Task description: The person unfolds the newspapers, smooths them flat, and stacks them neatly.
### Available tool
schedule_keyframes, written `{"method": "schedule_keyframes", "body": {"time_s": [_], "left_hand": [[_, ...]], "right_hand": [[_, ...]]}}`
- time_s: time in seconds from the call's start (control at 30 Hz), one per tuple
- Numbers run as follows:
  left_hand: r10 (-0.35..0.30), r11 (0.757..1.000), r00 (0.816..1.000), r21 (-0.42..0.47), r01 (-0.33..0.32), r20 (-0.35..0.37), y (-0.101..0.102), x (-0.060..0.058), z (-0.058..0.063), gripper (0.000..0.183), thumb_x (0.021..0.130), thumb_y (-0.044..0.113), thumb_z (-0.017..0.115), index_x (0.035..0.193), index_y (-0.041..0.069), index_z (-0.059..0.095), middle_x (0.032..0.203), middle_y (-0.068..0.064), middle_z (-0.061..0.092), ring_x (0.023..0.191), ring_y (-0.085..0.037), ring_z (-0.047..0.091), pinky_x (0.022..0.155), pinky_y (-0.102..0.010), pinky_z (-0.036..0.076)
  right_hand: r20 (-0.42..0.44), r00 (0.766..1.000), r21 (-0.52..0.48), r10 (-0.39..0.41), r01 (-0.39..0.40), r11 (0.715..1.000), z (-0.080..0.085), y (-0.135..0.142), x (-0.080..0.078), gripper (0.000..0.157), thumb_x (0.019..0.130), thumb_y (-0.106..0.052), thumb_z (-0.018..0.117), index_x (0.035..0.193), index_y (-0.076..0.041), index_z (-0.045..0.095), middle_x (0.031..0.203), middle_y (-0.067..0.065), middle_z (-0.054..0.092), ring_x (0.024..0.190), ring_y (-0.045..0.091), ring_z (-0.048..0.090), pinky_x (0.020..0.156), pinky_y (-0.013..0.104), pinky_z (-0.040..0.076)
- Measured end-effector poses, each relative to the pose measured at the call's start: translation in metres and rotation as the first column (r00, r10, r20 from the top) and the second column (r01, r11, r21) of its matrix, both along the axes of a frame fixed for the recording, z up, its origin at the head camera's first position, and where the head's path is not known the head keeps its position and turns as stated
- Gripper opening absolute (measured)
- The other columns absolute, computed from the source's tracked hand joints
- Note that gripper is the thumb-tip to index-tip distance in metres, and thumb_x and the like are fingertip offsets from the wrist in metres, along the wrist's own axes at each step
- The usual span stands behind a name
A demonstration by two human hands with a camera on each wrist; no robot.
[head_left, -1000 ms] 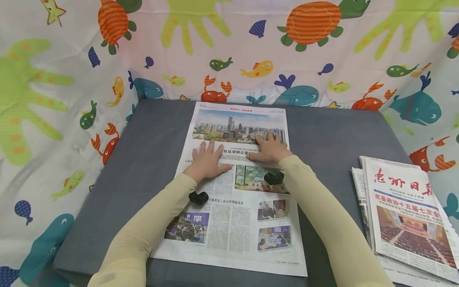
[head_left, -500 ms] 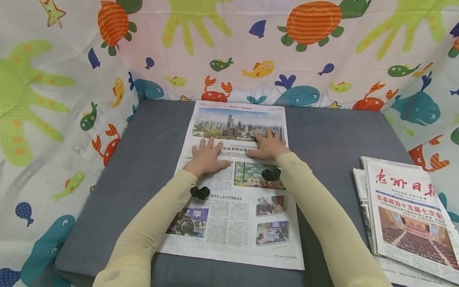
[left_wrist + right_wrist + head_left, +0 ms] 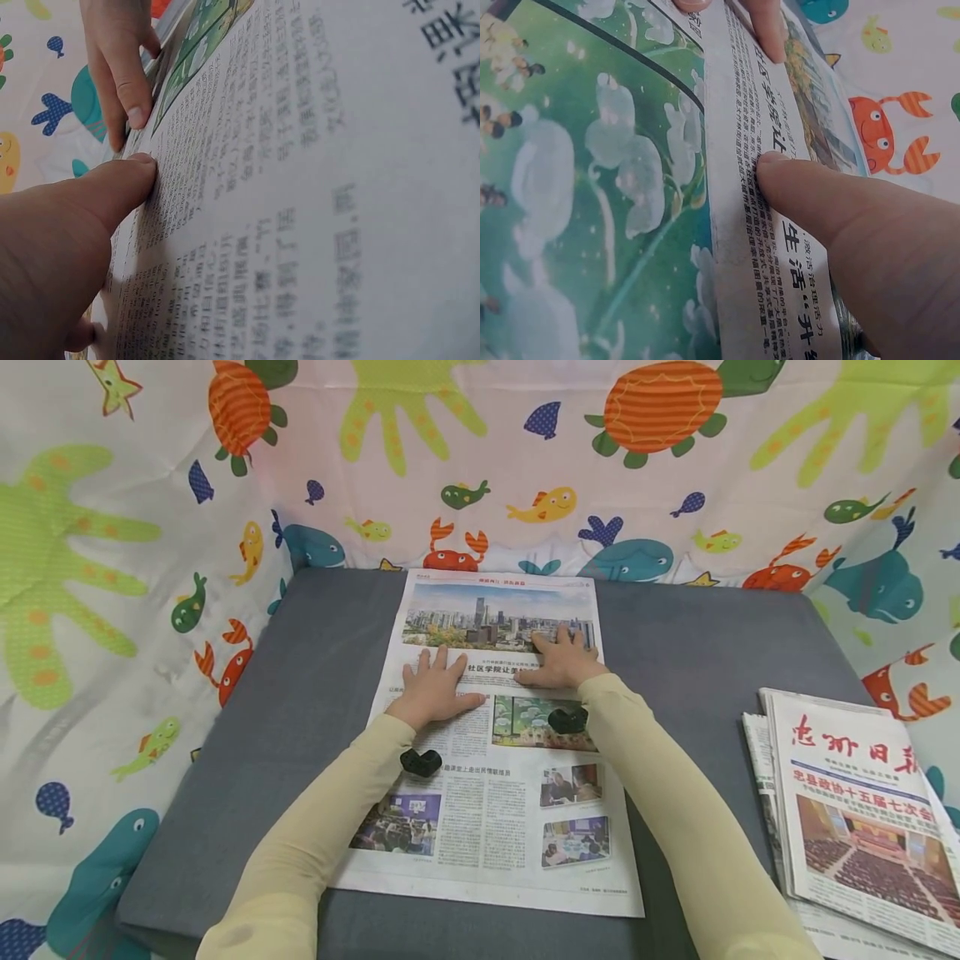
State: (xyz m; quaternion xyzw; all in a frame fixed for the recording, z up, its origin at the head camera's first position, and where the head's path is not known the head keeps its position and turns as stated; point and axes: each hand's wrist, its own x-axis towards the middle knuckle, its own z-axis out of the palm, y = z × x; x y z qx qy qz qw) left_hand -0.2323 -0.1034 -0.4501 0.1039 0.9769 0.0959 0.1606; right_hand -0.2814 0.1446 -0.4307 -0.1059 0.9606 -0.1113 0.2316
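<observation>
A newspaper page (image 3: 480, 827) lies flat on the grey table, its short edge toward the person. My left hand (image 3: 431, 692) rests on its left half with fingers spread. To the right and slightly farther up, my right hand (image 3: 564, 662) lies spread over the lower edge of the city skyline photo (image 3: 468, 618). In the left wrist view, the left thumb (image 3: 124, 184) touches the printed text. The right wrist view shows the right thumb (image 3: 810, 187) on the headline, beside a green picture (image 3: 615, 195). Neither hand grips anything.
A stack of folded newspapers (image 3: 862, 777) sits at the right side of the grey table (image 3: 300, 693). A curtain (image 3: 510, 460) printed with sea animals hangs behind the table and along both sides. Black wrist cameras (image 3: 421, 763) overlap the page below each hand.
The page's near edge has shifted slightly away from the person in view, the sleeves with it. Both hands stay spread on the paper; only slight motion shows in the last half second.
</observation>
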Motion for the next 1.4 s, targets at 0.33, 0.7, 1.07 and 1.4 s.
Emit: {"method": "schedule_keyframes", "body": {"time_s": [0.33,0.7,1.07,1.4], "left_hand": [[0.01,1.0,1.0,0.002,-0.01,0.002,0.001,0.0,0.004,0.09,0.095,0.072,0.049,0.165,0.023,0.02,0.172,-0.019,0.005,0.158,-0.048,0.003,0.12,-0.074,0.013],[0.022,0.999,1.0,0.041,-0.022,-0.007,-0.001,0.0,0.001,0.089,0.096,0.071,0.049,0.165,0.023,0.019,0.173,-0.019,0.003,0.158,-0.047,-0.001,0.121,-0.073,0.009],[-0.004,0.993,0.998,0.121,0.01,-0.055,-0.058,0.037,-0.01,0.081,0.1,0.059,0.052,0.165,0.019,0.022,0.173,-0.014,0.006,0.159,-0.045,-0.001,0.122,-0.073,0.001],[0.073,0.985,0.994,0.16,-0.059,-0.085,-0.128,0.116,-0.008,0.085,0.093,0.051,0.068,0.161,0.014,0.034,0.169,-0.027,0.016,0.154,-0.056,0.004,0.116,-0.079,0.006]], "right_hand": [[0.0,1.0,-0.008,-0.005,0.005,1.0,0.002,0.0,-0.001,0.098,0.093,-0.07,0.054,0.166,-0.023,0.009,0.169,0.028,-0.011,0.154,0.056,-0.009,0.116,0.079,0.01],[-0.044,0.999,-0.023,-0.004,0.003,1.0,-0.002,-0.001,0.001,0.096,0.094,-0.069,0.052,0.166,-0.023,0.008,0.169,0.028,-0.012,0.155,0.054,-0.011,0.117,0.079,0.006],[-0.038,0.999,-0.064,-0.002,-0.001,0.998,-0.007,-0.001,0.009,0.094,0.096,-0.068,0.05,0.166,-0.024,0.006,0.169,0.028,-0.013,0.154,0.054,-0.015,0.117,0.079,0.001],[-0.028,1.0,-0.036,-0.002,0.001,0.999,-0.008,0.0,0.004,0.095,0.096,-0.069,0.049,0.166,-0.026,0.003,0.169,0.027,-0.016,0.154,0.054,-0.016,0.117,0.078,0.001]]}}
